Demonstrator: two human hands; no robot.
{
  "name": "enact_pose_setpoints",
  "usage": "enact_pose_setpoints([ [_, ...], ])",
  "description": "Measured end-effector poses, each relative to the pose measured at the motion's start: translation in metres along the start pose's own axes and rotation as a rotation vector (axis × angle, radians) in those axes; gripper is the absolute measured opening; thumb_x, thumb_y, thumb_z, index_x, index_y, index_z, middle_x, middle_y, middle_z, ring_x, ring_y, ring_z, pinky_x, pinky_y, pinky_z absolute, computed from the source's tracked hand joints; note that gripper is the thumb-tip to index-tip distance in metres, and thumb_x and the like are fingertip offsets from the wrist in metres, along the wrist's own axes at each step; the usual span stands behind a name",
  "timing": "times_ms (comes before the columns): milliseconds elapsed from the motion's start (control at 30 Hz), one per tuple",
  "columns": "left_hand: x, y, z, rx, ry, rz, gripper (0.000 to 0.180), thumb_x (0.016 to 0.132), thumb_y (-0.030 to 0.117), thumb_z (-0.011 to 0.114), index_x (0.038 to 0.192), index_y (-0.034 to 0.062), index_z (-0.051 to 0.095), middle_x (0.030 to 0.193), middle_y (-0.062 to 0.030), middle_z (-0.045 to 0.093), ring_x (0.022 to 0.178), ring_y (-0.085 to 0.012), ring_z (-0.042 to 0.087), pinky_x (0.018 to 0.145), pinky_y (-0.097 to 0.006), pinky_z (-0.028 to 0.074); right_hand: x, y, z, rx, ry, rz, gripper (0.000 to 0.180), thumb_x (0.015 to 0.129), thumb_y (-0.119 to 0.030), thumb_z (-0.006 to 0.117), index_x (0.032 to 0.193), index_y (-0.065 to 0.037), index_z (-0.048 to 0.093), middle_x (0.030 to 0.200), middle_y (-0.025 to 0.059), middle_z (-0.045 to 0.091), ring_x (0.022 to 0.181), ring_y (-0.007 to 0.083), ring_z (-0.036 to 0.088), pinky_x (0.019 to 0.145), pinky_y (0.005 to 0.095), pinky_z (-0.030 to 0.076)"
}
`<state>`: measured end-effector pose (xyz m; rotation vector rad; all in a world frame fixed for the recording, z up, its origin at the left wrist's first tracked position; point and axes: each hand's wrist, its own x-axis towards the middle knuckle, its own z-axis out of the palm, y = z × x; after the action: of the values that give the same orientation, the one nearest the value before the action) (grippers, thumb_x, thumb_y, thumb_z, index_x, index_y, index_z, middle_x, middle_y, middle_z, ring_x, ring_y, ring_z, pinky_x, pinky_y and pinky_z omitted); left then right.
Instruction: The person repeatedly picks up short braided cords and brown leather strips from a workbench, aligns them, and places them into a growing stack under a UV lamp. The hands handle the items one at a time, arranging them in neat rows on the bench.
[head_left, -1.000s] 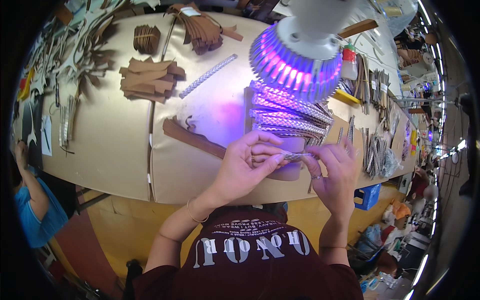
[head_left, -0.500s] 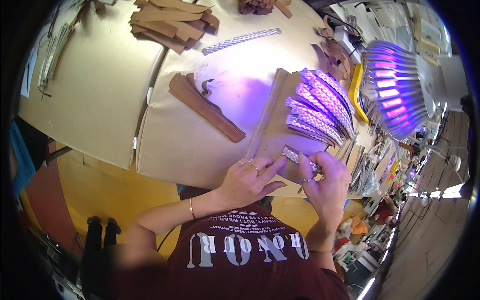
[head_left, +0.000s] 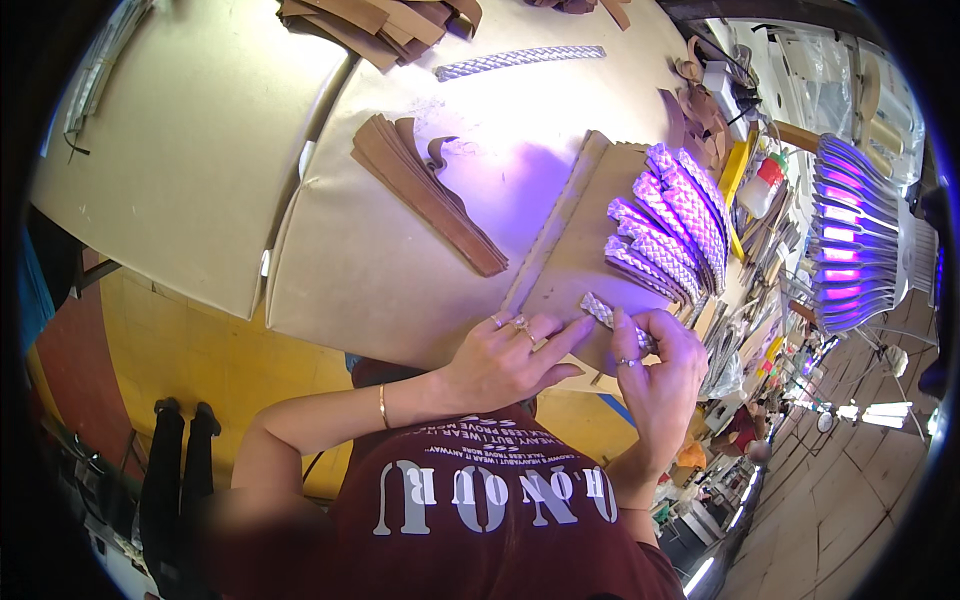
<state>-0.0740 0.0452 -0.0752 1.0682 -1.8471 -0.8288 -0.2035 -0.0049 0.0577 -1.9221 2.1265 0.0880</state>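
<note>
A short silver-white braided strap (head_left: 597, 308) lies slantwise over the near part of a brown board (head_left: 560, 245). My right hand (head_left: 662, 375) pinches its right end between thumb and fingers, hiding that end. From the other side comes my left hand (head_left: 508, 358), with rings on it; its index finger stretches to the strap's free left end and the other fingers are loosely spread. Whether that fingertip presses on the strap or the board I cannot tell. Just beyond, on the same board, several like braided straps (head_left: 675, 225) lie fanned out under purple light.
A ribbed lamp (head_left: 845, 240) glows pink-purple at the right. Left of the board lies a bundle of brown leather strips (head_left: 430, 200); farther back are a single braided strap (head_left: 520, 63) and piled tan strips (head_left: 385, 28). A red-capped bottle (head_left: 763, 190) stands near a yellow-edged object (head_left: 737, 175).
The view has shifted, so the lamp and table things appear farther right, and the red-capped bottle now shows. Both hands keep nearly the same hold and place at the strap.
</note>
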Motion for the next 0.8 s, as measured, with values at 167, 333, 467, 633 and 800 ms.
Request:
enact_pose_setpoints([
  [167,0.000,-0.001,0.000,-0.003,-0.003,0.003,0.055,0.078,0.038,0.073,0.124,0.0103,0.063,0.088,-0.0023,0.057,0.069,-0.0151,0.060,0.063,-0.031,0.051,0.001,0.001,0.001,0.008,0.022,-0.045,0.023,0.083,-0.018,0.072,0.072,0.000,0.061,0.060,0.0103,0.057,0.053,0.0240,0.052,0.056,0.0344,0.039],
  [333,0.000,-0.001,0.000,0.017,0.002,0.010,0.055,0.078,0.039,0.073,0.124,0.0103,0.062,0.087,-0.0020,0.056,0.069,-0.0148,0.060,0.063,-0.031,0.051,0.001,0.003,0.002,-0.007,0.029,-0.059,0.024,0.083,-0.019,0.072,0.071,0.000,0.061,0.060,0.0104,0.056,0.053,0.0249,0.051,0.056,0.0350,0.039],
  [467,0.000,0.000,-0.001,0.010,-0.005,0.006,0.055,0.078,0.037,0.074,0.124,0.0097,0.062,0.097,-0.0044,0.056,0.078,-0.0169,0.060,0.068,-0.033,0.050,0.002,0.004,0.003,0.007,0.024,-0.055,0.024,0.082,-0.019,0.072,0.071,-0.001,0.061,0.059,0.0104,0.056,0.053,0.0256,0.051,0.057,0.0356,0.039],
  [633,0.000,0.005,0.001,0.055,0.025,0.068,0.058,0.081,0.034,0.072,0.130,0.0061,0.056,0.129,-0.0124,0.050,0.114,-0.0254,0.053,0.091,-0.038,0.045,0.001,0.003,0.004,0.005,0.040,-0.038,0.025,0.081,-0.022,0.072,0.071,-0.002,0.062,0.059,0.0107,0.056,0.054,0.0271,0.053,0.058,0.0367,0.040],
  [800,0.002,0.009,0.010,-0.114,-0.095,0.045,0.064,0.085,0.029,0.067,0.136,-0.0019,0.045,0.145,-0.0214,0.038,0.135,-0.0331,0.040,0.111,-0.046,0.034,0.001,0.003,0.005,0.002,0.056,-0.038,0.025,0.080,-0.026,0.072,0.072,-0.004,0.064,0.060,0.0106,0.058,0.056,0.0286,0.056,0.060,0.0383,0.042],
])
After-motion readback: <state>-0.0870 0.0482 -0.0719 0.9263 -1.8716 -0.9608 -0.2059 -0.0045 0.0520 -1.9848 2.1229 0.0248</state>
